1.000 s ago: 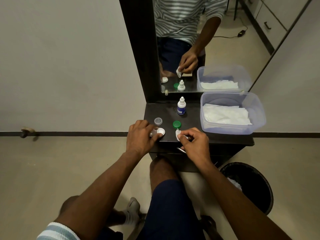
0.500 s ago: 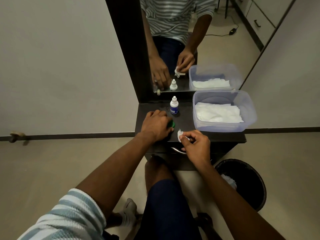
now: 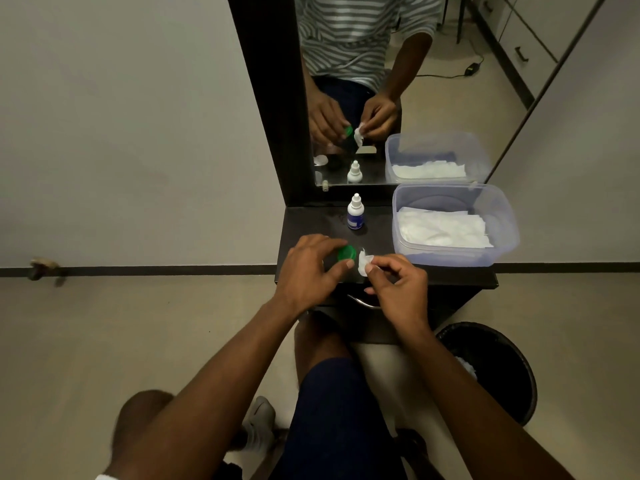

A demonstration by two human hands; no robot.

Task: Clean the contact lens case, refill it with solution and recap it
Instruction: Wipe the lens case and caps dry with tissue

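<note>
My left hand (image 3: 308, 271) has come off the white cap and now pinches the small round green plastic cap (image 3: 346, 253) between thumb and fingertips, just above the dark shelf (image 3: 381, 237); my right hand (image 3: 398, 289) still pinches the small folded white tissue (image 3: 364, 264) just beside it; the case body I cannot make out under my left hand; the white dropper bottle with the blue label (image 3: 355, 216) stands behind, the clear plastic tub of tissues (image 3: 505, 216) to the right; that cap looks light, rigid and slippery, so I'd grip it by the rim and wipe inside.
</note>
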